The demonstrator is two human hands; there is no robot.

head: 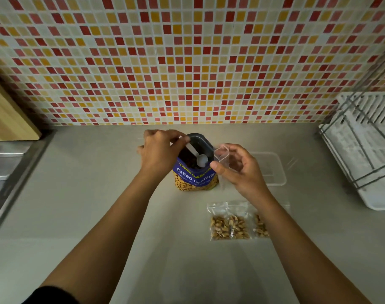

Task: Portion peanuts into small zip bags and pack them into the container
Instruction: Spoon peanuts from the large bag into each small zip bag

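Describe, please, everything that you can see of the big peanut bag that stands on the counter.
The peanut bag is a glossy pouch, blue above with white letters "Salted Peanuts", pictured peanuts below. It stands upright on the grey counter, top open, dark inside. The bowl of a white spoon, held by the left hand, lies in its mouth. The right hand, pinching an empty zip bag, is at its upper right corner; contact is unclear.
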